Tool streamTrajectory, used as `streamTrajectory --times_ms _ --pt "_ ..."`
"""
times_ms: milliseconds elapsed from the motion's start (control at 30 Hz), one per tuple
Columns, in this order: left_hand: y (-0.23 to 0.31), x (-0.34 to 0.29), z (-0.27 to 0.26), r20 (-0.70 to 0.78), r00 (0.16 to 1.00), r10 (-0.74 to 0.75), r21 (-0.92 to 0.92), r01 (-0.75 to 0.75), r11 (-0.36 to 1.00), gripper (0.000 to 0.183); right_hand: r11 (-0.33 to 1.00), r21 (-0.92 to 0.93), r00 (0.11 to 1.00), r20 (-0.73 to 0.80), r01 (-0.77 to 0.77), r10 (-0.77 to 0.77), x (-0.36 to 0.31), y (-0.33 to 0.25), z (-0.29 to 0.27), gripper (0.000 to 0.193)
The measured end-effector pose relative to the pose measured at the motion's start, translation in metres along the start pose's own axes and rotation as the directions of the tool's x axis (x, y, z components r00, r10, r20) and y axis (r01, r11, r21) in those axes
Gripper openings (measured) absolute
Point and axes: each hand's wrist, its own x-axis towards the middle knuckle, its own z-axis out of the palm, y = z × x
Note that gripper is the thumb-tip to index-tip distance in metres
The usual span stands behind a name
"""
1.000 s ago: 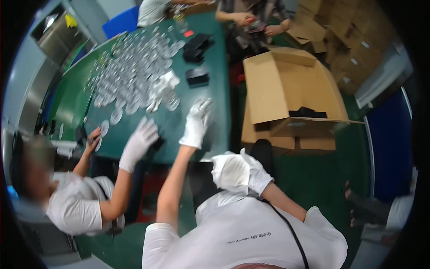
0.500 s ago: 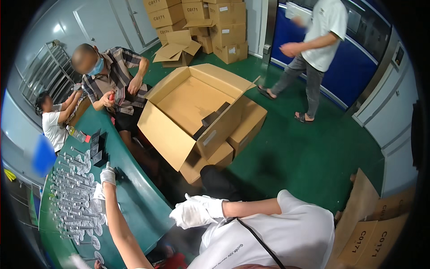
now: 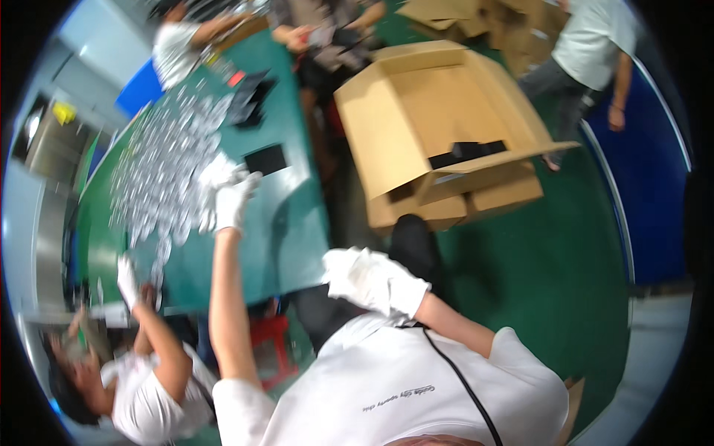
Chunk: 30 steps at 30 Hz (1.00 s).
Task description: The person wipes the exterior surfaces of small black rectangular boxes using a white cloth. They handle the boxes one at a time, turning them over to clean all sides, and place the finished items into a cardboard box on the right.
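Note:
My left hand (image 3: 235, 199), in a white glove, reaches over the green table. It is at a crumpled white cloth (image 3: 218, 172), and motion blur hides whether its fingers close on it. Just beyond the fingertips a flat black square piece (image 3: 265, 159) lies on the tabletop. Left of this hand spreads a crowd of clear pieces (image 3: 163, 160) with thin stems and round discs, all blurred. My right hand (image 3: 394, 286), also gloved, is in front of my body, closed around a bunched white cloth (image 3: 348, 273).
Several black box-like pieces (image 3: 249, 98) stand farther along the table (image 3: 286, 245). A large open carton (image 3: 372, 123) with black pieces inside sits on other cartons. A co-worker (image 3: 160, 372) is at the near left; others are at the far side. A red stool (image 3: 274, 346) is under the table edge.
My view has swung toward the table. My left hand has left the black boxes and moved to the white cloth. A flat black square now shows there. My right hand still holds its cloth.

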Motion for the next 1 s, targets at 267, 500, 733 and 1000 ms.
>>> streamTrajectory --times_ms 267,500,733,1000 --pt "-0.109 -0.183 0.056 -0.158 0.826 -0.541 -0.863 0.151 0.483 0.030 0.594 0.786 0.845 -0.192 -0.172 0.499 0.032 -0.007 -0.035 0.041" --pt "-0.095 -0.208 0.053 -0.410 0.904 0.126 0.296 0.001 0.955 0.032 0.833 -0.497 0.911 -0.180 0.241 -0.371 0.121 -0.039 0.022 0.041" --pt "-0.128 -0.191 0.063 -0.471 0.823 0.319 0.169 -0.270 0.948 0.019 -0.005 -0.944 0.881 0.311 0.331 -0.357 0.164 0.019 0.078 0.047" --pt "-0.119 -0.204 0.069 -0.309 0.869 0.387 0.703 -0.065 0.708 0.009 0.560 -0.688 0.864 0.492 0.462 -0.109 0.104 0.032 0.108 0.039"
